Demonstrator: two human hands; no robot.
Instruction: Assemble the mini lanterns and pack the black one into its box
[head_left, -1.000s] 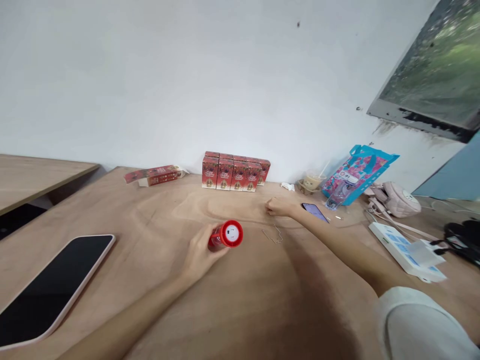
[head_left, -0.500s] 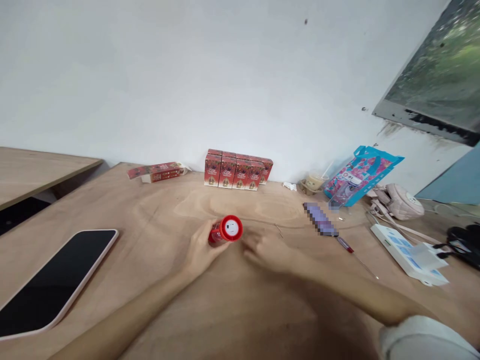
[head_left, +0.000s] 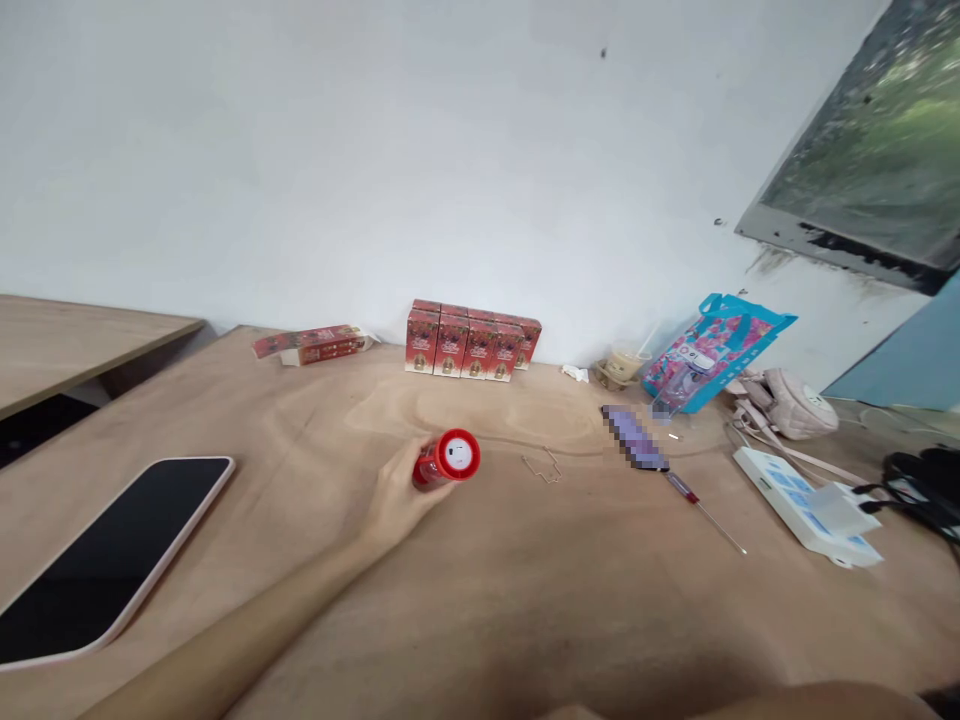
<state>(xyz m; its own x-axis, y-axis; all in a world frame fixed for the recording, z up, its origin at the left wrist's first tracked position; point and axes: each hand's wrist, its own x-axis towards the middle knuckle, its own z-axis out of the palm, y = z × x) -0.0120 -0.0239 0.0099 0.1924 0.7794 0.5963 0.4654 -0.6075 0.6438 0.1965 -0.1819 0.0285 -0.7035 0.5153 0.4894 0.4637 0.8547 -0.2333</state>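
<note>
My left hand (head_left: pixel 397 490) is closed around a red cylindrical container (head_left: pixel 424 470) over the wooden table. The container's red-rimmed round end, with a white disc inside, faces up toward me. The disc bears a small dark mark. At the bottom edge, only a blurred strip of my right arm (head_left: pixel 787 702) and perhaps part of the hand show; its fingers are hidden. To the right of the container lies a thin, pale, bent wire-like piece (head_left: pixel 553 478).
Small red boxes (head_left: pixel 450 345) stand against the wall, with opened red packaging (head_left: pixel 322 345) left of them. A phone (head_left: pixel 112 560) lies at left. Rightward are a screwdriver (head_left: pixel 682 488), a drink cup (head_left: pixel 622 366), a blue bag (head_left: pixel 724 345), a purse (head_left: pixel 791 405) and a power strip (head_left: pixel 802 505).
My right hand has pulled back from beside the container to the bottom edge, uncovering the wire-like piece. My left hand keeps its hold on the container. The view has shifted slightly.
</note>
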